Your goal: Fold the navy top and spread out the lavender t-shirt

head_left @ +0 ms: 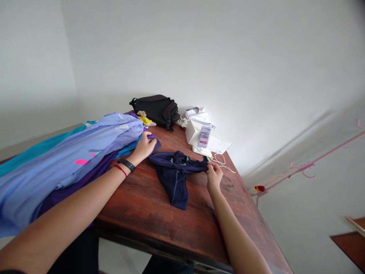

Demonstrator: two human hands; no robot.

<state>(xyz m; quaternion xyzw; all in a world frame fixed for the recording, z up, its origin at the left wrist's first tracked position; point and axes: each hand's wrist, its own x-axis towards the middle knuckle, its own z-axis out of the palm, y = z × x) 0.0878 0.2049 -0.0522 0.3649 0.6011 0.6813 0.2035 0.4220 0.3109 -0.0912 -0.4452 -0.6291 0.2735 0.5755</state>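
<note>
A dark navy garment (pixel 174 173) lies crumpled on the wooden table (pixel 159 217). My left hand (pixel 144 146) grips its left end, right beside a pile of light blue, teal and purple clothes (pixel 65 160). A black band and a red string circle that wrist. My right hand (pixel 213 176) pinches the garment's right edge, fingers closed on the cloth.
A black bag (pixel 155 109) sits at the table's far end with a small yellow item beside it. A white box (pixel 203 139), white cloth and a white cable (pixel 222 161) lie near the right edge. A pink cord (pixel 308 165) runs along the wall.
</note>
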